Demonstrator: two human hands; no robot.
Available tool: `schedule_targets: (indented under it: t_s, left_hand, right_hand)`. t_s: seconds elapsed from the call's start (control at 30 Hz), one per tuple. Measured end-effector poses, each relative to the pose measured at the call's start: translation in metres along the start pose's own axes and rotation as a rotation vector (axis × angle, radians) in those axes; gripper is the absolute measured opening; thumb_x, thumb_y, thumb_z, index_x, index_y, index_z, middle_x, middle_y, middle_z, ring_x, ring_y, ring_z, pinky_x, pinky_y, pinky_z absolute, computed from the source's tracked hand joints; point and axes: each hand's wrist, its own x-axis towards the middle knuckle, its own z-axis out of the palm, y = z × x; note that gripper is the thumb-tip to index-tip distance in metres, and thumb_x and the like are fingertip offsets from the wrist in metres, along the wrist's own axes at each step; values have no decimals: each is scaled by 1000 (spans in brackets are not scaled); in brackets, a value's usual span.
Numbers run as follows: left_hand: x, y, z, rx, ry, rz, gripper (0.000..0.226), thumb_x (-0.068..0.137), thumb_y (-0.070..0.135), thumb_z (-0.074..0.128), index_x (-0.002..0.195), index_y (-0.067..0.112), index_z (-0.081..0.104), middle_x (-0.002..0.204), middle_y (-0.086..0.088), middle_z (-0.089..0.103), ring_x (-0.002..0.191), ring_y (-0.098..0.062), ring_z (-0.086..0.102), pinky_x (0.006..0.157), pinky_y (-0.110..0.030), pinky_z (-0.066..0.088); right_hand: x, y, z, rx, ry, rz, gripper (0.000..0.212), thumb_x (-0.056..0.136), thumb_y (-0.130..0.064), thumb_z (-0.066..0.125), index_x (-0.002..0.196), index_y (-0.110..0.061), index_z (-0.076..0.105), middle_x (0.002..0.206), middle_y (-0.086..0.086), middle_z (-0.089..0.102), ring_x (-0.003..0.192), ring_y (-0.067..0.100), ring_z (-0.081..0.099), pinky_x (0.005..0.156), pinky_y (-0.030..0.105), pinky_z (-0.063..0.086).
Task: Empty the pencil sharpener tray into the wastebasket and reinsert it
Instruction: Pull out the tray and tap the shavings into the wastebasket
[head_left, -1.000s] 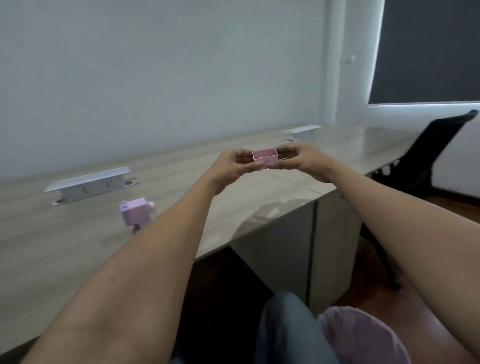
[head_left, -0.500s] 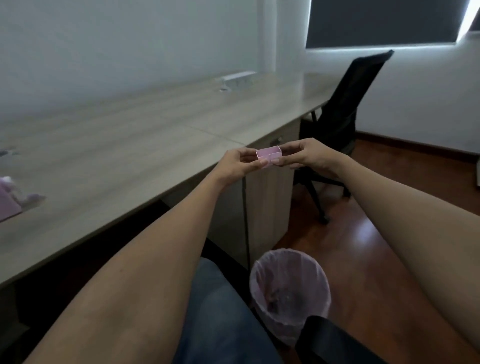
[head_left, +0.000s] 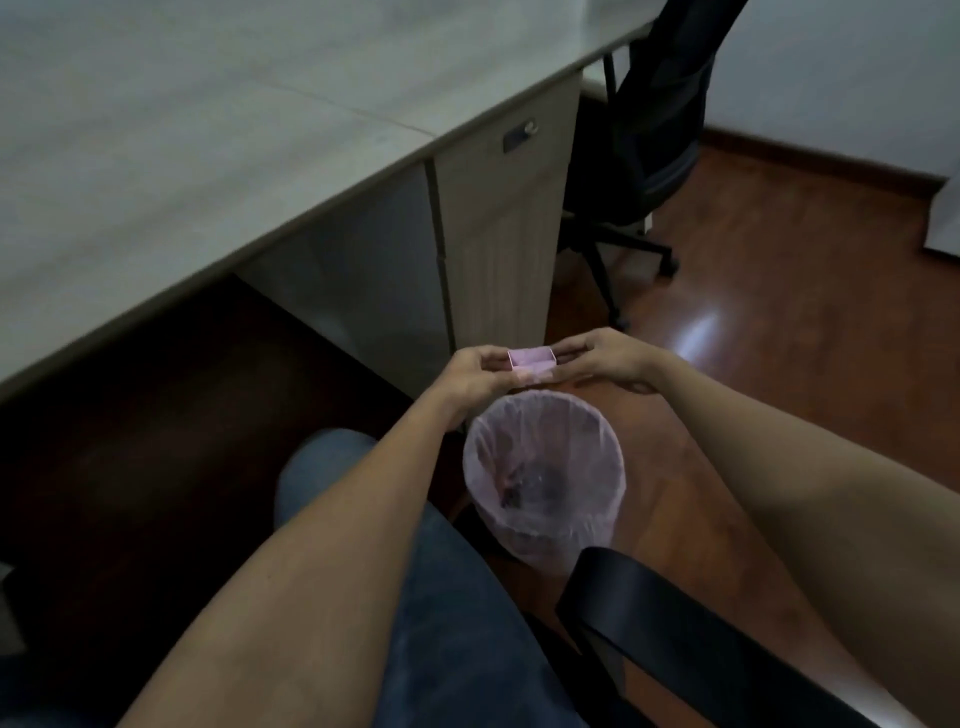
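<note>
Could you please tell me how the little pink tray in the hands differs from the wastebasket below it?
The tray is small, box-shaped and opaque pink; the wastebasket is far larger, round, and lined with a see-through pinkish bag. The tray is held in the air between the left hand and right hand; the wastebasket stands on the floor. Both are upright with their openings facing up.

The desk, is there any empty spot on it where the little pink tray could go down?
Yes. The whole stretch of desk in view is bare, from its front edge back to the wall side. The floor right of the wastebasket is open too. It is crowded between the left hand and right hand, both holding the tray above the wastebasket.
</note>
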Motion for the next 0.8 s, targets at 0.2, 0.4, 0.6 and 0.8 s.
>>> schedule_targets:
  t_s: [0.2,0.4,0.6,0.8]
  left_hand:
    - [8,-41,25,-54,-52,-255,44,87,6,76,126,-5,61,128,-19,65,116,-26,66,103,-33,52]
    - [23,-64,46,-95,-58,-451,38,90,14,74,118,-10,66,112,-14,71,94,-18,72,94,-27,55]
    - [33,-66,62,-57,11,-572,35,96,31,66,82,-2,67,91,-17,68,88,-27,69,95,-43,58]
    - [37,-46,62,-131,146,-564,31,93,27,70,94,-1,57,85,-19,65,82,-33,72,80,-43,63]
  right_hand:
    - [9,56,23,65,-123,192,44,79,-20,84,120,-7,73,110,7,77,104,21,71,93,30,54]
    - [4,77,33,175,-141,392,42,81,-28,83,112,-1,72,93,7,80,79,10,76,69,20,59]
    - [13,84,42,238,-203,607,65,80,-54,76,120,-4,67,118,13,75,111,23,70,97,34,54]
    - [22,77,45,359,-89,646,72,78,-61,73,121,-4,68,104,10,78,101,20,72,84,30,54]
